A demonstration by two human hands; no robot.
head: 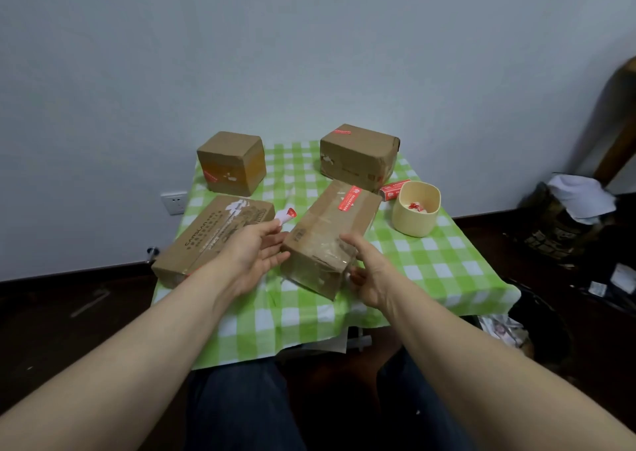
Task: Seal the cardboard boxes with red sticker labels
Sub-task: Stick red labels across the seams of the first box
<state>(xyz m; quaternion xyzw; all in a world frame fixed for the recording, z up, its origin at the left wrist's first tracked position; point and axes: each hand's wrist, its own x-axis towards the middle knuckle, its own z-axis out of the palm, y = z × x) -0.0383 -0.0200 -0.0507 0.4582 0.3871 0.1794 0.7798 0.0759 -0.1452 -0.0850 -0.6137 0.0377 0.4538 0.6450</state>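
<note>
Left box (213, 230) top: I read "camscan"; the finer print below is illegible.
Middle box (330, 230) red sticker (350, 198): white print, unreadable from here.

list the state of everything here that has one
centre box: closed, one red label on top, right hand grips its near corner
long left box: closed, lying flat
back left box: closed, red label on front
back right box: closed, red label on top
loose sticker: pinched by fingers of left hand
cream cup: upright, holds paper scraps
</note>
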